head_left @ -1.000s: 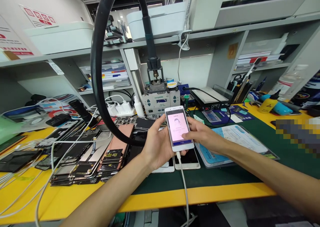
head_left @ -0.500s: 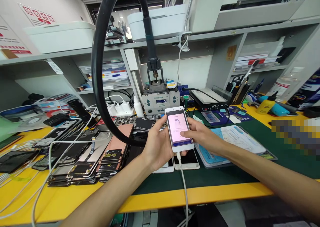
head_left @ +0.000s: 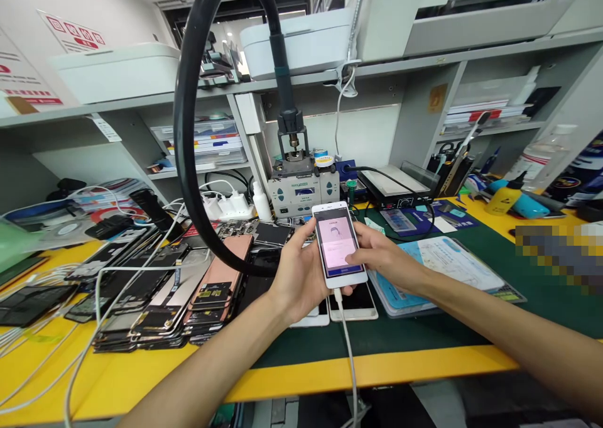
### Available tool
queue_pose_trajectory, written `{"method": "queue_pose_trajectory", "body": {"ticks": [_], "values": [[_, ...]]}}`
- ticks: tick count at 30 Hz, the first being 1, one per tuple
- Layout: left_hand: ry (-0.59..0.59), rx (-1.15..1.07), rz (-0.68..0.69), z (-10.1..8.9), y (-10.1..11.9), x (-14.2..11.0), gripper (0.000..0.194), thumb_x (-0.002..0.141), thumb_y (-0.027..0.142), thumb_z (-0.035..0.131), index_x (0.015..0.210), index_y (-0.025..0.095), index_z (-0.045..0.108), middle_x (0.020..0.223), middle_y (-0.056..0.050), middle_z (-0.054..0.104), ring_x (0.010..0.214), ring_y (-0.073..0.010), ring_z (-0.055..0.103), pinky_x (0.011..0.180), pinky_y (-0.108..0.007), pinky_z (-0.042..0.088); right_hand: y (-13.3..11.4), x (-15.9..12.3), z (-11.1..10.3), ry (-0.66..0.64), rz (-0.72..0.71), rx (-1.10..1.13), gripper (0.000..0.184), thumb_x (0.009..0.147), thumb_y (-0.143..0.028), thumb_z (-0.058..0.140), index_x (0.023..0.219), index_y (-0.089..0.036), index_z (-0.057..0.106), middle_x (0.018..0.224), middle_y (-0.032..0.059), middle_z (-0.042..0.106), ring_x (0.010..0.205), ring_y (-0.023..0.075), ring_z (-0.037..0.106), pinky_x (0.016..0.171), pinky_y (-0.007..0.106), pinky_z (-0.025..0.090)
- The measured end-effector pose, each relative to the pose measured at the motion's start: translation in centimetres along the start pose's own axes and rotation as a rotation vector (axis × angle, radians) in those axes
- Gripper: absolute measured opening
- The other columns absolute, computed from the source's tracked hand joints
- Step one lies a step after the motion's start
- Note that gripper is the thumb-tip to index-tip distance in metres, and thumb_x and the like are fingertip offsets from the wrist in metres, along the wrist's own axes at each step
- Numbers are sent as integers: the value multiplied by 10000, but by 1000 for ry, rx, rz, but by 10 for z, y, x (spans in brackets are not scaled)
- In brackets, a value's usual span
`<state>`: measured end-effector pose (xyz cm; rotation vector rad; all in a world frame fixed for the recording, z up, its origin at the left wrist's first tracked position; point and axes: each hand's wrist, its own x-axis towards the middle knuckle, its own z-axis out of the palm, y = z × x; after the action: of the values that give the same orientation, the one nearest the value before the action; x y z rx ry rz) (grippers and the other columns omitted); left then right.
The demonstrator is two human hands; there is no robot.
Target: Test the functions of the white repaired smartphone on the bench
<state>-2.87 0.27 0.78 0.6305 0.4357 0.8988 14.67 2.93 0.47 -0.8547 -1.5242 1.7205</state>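
Observation:
A white smartphone [head_left: 339,246] with a lit pinkish screen is held upright over the front of the bench. My left hand [head_left: 296,277] grips it from the left and behind, thumb along the left edge. My right hand [head_left: 381,252] wraps the right side, with its thumb over the lower right of the screen. A white charging cable [head_left: 347,346] is plugged into the phone's bottom edge and hangs down past the bench edge. Beneath lies another phone [head_left: 360,305] with a dark screen, and the corner of a white one shows beside it.
Stacked phone parts [head_left: 160,312] and loose cables cover the left side. A thick black hose [head_left: 184,132] arches in front of the rework station [head_left: 301,192]. Plastic-sleeved papers [head_left: 438,264] lie on the green mat [head_left: 419,337] at right, near a yellow bottle [head_left: 505,198].
My right thumb has moved slightly down and right on the screen, and the picture on the screen looks different. Both hands keep hold of the phone.

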Motion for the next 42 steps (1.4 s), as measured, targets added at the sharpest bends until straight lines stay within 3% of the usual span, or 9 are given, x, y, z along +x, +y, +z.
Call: {"method": "queue_pose_trajectory", "body": {"ticks": [6, 13, 18, 35, 42], "values": [[6, 1, 1, 0, 0, 0, 607, 955, 591, 441, 1325, 129, 579, 1013, -152, 666, 847, -257, 652, 660, -327, 523, -1, 1, 0, 16, -9, -26, 611, 751, -161, 639, 1331, -195, 448, 987, 59, 727, 615, 191, 698, 561, 328, 553], [10, 15, -2, -1, 0, 0, 612, 954, 602, 434, 1325, 140, 589, 1043, -159, 663, 870, -264, 651, 624, -308, 516, 0, 0, 0, 34, 5, -40, 658, 738, -161, 651, 1354, -188, 422, 882, 36, 720, 610, 202, 687, 538, 320, 535], [-4, 53, 8, 2, 1, -1, 618, 966, 596, 408, 1340, 134, 577, 1053, -167, 659, 841, -270, 657, 560, -304, 505, -3, -1, 1, 14, 5, -36, 677, 736, -184, 651, 1369, -198, 413, 1019, 69, 722, 607, 200, 693, 578, 352, 552], [8, 25, 0, -1, 0, 1, 599, 962, 590, 423, 1314, 137, 595, 1030, -158, 657, 848, -257, 647, 590, -300, 511, -3, -2, 1, 9, -12, -36, 664, 734, -184, 661, 1348, -188, 410, 1044, 80, 719, 601, 205, 698, 600, 374, 553], [27, 0, -2, -1, 1, -1, 616, 962, 617, 413, 1294, 137, 610, 1030, -156, 662, 871, -252, 639, 642, -312, 534, -4, -3, 3, -107, -43, -11, 733, 746, -145, 710, 1365, -205, 322, 951, 40, 707, 614, 209, 701, 612, 378, 565]]}}
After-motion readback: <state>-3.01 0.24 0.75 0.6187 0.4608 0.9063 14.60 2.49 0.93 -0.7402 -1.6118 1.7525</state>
